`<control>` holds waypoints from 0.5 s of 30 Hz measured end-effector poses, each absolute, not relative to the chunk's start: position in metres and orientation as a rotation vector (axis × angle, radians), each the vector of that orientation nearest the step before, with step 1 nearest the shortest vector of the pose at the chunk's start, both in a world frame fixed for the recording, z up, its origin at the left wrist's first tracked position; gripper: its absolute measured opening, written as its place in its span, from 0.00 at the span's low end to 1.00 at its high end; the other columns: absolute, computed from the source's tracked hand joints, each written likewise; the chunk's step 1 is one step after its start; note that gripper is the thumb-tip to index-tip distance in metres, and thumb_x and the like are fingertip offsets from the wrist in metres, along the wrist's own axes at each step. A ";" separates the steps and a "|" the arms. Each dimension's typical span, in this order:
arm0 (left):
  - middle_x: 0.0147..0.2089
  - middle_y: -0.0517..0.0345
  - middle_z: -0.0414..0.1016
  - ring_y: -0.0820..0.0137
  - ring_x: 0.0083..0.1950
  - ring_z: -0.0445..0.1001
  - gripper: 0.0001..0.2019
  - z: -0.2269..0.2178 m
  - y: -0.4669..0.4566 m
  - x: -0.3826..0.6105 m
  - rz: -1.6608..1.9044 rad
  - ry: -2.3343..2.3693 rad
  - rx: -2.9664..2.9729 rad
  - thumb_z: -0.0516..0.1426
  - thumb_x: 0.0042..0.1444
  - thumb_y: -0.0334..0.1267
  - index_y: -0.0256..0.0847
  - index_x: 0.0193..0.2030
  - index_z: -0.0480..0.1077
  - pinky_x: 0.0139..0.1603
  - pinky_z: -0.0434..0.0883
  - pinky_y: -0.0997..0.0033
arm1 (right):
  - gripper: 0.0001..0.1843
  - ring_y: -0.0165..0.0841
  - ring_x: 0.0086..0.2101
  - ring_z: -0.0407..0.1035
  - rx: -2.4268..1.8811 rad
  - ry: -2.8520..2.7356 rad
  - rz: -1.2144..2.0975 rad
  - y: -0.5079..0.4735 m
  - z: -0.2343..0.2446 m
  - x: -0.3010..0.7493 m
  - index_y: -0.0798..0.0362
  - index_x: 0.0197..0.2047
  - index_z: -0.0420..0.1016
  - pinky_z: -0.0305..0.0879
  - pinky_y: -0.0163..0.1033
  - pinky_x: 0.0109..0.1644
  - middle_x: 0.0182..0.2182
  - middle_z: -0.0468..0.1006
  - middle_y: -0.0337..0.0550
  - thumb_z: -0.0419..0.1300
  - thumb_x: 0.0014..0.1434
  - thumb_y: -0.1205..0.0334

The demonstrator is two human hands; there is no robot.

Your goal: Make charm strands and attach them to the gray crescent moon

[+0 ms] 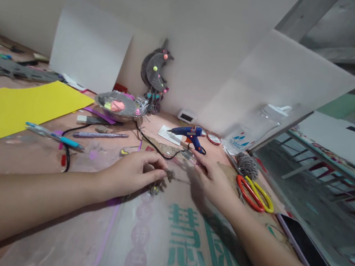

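Note:
My left hand is closed, thumb and fingers pinching a small tuft of grey-brown yarn. Just below the fingertips is a small yellowish piece, too blurred to name. My right hand reaches forward with its fingers apart, beside a slim silvery item whose kind I cannot make out. Beyond those fingertips a blue glue gun rests on its stand, nozzle pointing left over a white paper. Under both hands lies a plastic sheet with printed characters.
Scissors, a grey yarn ball, a bottle and a phone stand or lie at right. At left are yellow paper, pens and a bowl of pompoms. A moon decoration leans behind.

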State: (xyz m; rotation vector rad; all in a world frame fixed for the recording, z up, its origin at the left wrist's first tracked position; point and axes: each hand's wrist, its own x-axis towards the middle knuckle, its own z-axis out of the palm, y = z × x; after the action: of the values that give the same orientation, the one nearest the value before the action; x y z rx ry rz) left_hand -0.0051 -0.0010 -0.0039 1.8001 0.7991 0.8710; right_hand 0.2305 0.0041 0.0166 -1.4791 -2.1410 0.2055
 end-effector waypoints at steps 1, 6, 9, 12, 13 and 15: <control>0.35 0.56 0.77 0.70 0.36 0.76 0.07 -0.003 -0.002 -0.006 0.884 0.784 1.832 0.52 0.60 0.37 0.38 0.38 0.69 0.36 0.70 0.71 | 0.21 0.44 0.52 0.67 -1.506 -2.185 0.222 0.006 0.017 0.232 0.53 0.57 0.70 0.61 0.53 0.57 0.52 0.73 0.53 0.53 0.61 0.63; 0.36 0.59 0.77 0.69 0.41 0.73 0.05 0.004 -0.007 -0.009 1.039 0.797 2.202 0.54 0.60 0.35 0.41 0.36 0.72 0.45 0.66 0.67 | 0.19 0.42 0.54 0.65 -1.385 -2.196 0.381 -0.004 0.025 0.227 0.53 0.54 0.72 0.59 0.52 0.60 0.53 0.72 0.52 0.55 0.61 0.57; 0.38 0.61 0.78 0.70 0.42 0.73 0.04 0.003 -0.008 -0.009 1.085 0.754 2.268 0.55 0.60 0.35 0.42 0.37 0.72 0.47 0.64 0.67 | 0.20 0.39 0.54 0.67 -1.182 -2.224 0.759 -0.016 0.032 0.216 0.49 0.56 0.70 0.61 0.49 0.59 0.54 0.73 0.47 0.55 0.62 0.54; 0.38 0.62 0.78 0.71 0.42 0.72 0.04 0.002 -0.007 -0.009 1.094 0.747 2.287 0.55 0.60 0.34 0.42 0.37 0.72 0.46 0.64 0.69 | 0.24 0.38 0.55 0.66 -1.035 -2.223 0.956 -0.024 0.034 0.208 0.47 0.56 0.69 0.61 0.46 0.59 0.55 0.72 0.44 0.62 0.56 0.57; 0.37 0.62 0.77 0.72 0.41 0.72 0.04 0.002 -0.007 -0.009 1.096 0.748 2.296 0.55 0.60 0.35 0.42 0.37 0.72 0.45 0.64 0.69 | 0.24 0.38 0.54 0.66 -1.030 -2.209 0.976 -0.026 0.032 0.205 0.47 0.55 0.70 0.61 0.45 0.59 0.54 0.73 0.43 0.64 0.54 0.59; 0.36 0.63 0.77 0.73 0.39 0.71 0.04 0.003 -0.008 -0.009 1.095 0.745 2.319 0.55 0.60 0.35 0.43 0.37 0.72 0.44 0.64 0.70 | 0.19 0.36 0.50 0.69 -1.057 -2.150 1.027 -0.027 0.028 0.202 0.48 0.50 0.73 0.63 0.43 0.56 0.49 0.76 0.42 0.65 0.53 0.62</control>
State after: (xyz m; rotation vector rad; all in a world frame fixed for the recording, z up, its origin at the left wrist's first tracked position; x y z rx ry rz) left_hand -0.0091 -0.0077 0.0028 2.3194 0.7448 1.0949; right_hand 0.2021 -0.0275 0.0279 -1.0566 -2.1500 1.0271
